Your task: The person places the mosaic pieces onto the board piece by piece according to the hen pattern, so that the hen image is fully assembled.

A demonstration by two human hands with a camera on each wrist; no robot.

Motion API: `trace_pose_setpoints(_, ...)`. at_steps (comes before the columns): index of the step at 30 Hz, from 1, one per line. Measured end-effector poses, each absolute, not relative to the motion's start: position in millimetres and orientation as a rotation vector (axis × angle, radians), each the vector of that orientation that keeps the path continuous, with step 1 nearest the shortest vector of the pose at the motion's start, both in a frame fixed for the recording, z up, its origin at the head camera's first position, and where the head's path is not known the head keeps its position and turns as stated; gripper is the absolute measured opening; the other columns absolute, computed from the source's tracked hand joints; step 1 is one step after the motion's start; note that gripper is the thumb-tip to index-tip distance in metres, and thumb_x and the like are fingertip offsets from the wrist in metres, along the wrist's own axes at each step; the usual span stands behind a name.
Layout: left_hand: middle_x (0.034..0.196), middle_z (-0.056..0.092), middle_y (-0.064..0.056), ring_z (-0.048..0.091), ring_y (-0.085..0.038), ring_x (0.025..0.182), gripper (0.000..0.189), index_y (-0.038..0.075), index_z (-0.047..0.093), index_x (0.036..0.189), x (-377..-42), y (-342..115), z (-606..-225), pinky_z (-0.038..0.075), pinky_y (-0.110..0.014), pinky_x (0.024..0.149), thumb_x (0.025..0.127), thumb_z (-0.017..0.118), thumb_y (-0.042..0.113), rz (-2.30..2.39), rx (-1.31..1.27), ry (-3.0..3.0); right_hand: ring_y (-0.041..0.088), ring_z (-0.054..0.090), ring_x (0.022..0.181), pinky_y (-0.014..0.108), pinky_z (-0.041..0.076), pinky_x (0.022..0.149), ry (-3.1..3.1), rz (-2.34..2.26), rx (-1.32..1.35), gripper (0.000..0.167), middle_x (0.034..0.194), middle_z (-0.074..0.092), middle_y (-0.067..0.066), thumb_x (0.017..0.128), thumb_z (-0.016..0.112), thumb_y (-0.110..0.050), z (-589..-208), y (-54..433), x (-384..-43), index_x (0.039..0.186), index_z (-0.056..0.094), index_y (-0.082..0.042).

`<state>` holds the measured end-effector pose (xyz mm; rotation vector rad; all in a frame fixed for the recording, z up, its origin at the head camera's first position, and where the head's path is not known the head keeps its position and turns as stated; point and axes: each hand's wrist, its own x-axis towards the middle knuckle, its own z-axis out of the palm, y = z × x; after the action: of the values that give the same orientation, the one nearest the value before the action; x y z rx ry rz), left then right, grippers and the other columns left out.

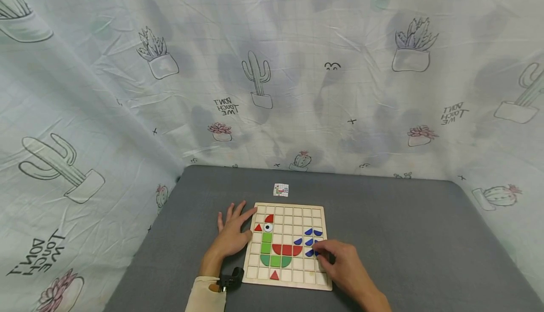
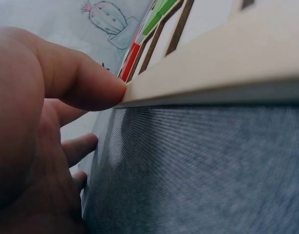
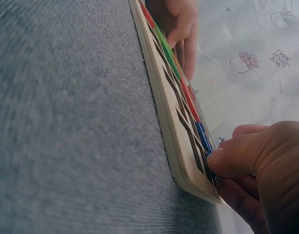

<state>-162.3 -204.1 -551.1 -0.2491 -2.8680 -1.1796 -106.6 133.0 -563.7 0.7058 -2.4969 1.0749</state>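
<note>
A square wooden grid board (image 1: 285, 283) lies on the grey table, with flat coloured pieces set in its cells. My left hand (image 1: 231, 236) rests at the board's left edge, thumb and index finger touching the rim, the other fingers spread. At the right side, my right hand (image 1: 346, 265) pinches a blue half-round piece (image 3: 208, 158) low over the right-hand column; fingers hide most of it. Several other blue half-round pieces (image 1: 309, 231) sit nearby. Green squares (image 1: 266, 248), a red square (image 1: 286, 250), red triangles (image 1: 274, 275) and an eye piece (image 1: 267, 227) form a bird-like figure.
A small printed pattern card (image 1: 281, 189) lies on the grey table (image 1: 382, 217) beyond the board. A dark strap device (image 1: 231, 280) sits on the left wrist. Cactus-printed cloth (image 1: 297, 90) hangs behind and at the sides.
</note>
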Motion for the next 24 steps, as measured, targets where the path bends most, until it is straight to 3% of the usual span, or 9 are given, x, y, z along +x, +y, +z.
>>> trace_pose_setpoints(9, 0.178, 0.032, -0.023, 0.006, -0.054, 0.168, 0.071, 0.015, 0.062, 0.158, -162.4, -202.5, -551.2, -0.013, -0.078, 0.126, 0.088, 0.063, -0.001, -1.189, -0.261, -2.87, 0.0, 0.072, 0.09, 0.03, 0.065, 0.076, -2.505, 1.066, 0.721, 0.037, 0.1, 0.081, -0.006, 0.079, 0.088, 0.012, -565.0, 134.8, -106.0, 0.104, 0.083, -0.014)
trace_pose_setpoints(16, 0.178, 0.032, -0.023, 0.007, -0.055, 0.168, 0.067, 0.015, 0.061, 0.158, -163.8, -204.4, -551.0, -0.012, -0.078, 0.127, 0.093, 0.064, 0.0, -1.205, -0.266, -2.87, 0.006, 0.075, 0.089, 0.016, 0.06, 0.079, -2.382, 0.988, 0.73, 0.036, 0.1, 0.081, -0.005, 0.076, 0.09, 0.01, -560.8, 140.8, -106.1, 0.104, 0.084, -0.012)
trace_pose_setpoints(20, 0.177, 0.031, -0.025, 0.012, -0.058, 0.166, 0.064, 0.012, 0.057, 0.161, -162.3, -211.1, -535.8, 0.002, -0.082, 0.128, 0.098, 0.064, 0.001, -1.21, -0.247, -2.871, 0.01, 0.078, 0.089, 0.014, 0.059, 0.082, -2.328, 0.89, 0.738, 0.032, 0.101, 0.082, -0.005, 0.078, 0.091, 0.005, -542.2, 156.4, -113.1, 0.105, 0.084, -0.011)
trace_pose_setpoints(24, 0.179, 0.026, -0.024, 0.019, -0.056, 0.165, 0.066, 0.009, 0.045, 0.168, -154.7, -228.2, -498.7, 0.024, -0.081, 0.126, 0.104, 0.059, 0.003, -1.143, -0.26, -2.866, 0.014, 0.078, 0.092, 0.028, 0.062, 0.08, -2.307, 0.714, 0.725, 0.033, 0.104, 0.082, -0.004, 0.079, 0.092, -0.001, -506.3, 183.3, -120.6, 0.109, 0.084, -0.013)
